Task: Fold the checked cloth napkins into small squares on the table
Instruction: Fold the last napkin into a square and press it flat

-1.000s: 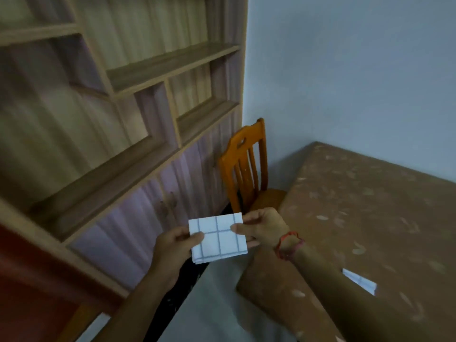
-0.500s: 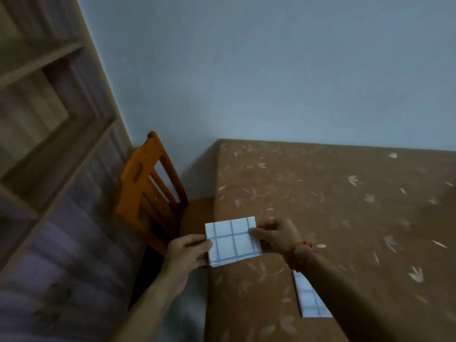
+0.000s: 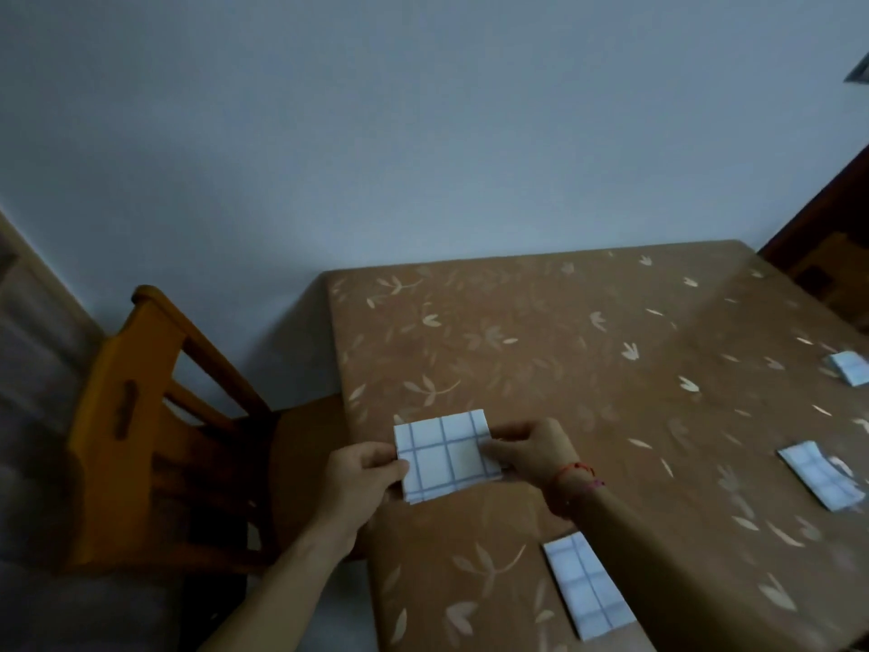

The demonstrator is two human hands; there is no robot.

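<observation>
Here both hands, left hand and right hand, pinched the folded napkin by its side edges above the table's near-left corner; soft, light cloth, best held at edges.

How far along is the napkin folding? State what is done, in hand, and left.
Done: three folded napkins lie on the table: near napkin, right napkin, far napkin. In hand: the left hand and right hand pinch the held napkin, folded small, over the table's left edge. Left: probably setting it down; no unfolded napkin shows.
</observation>
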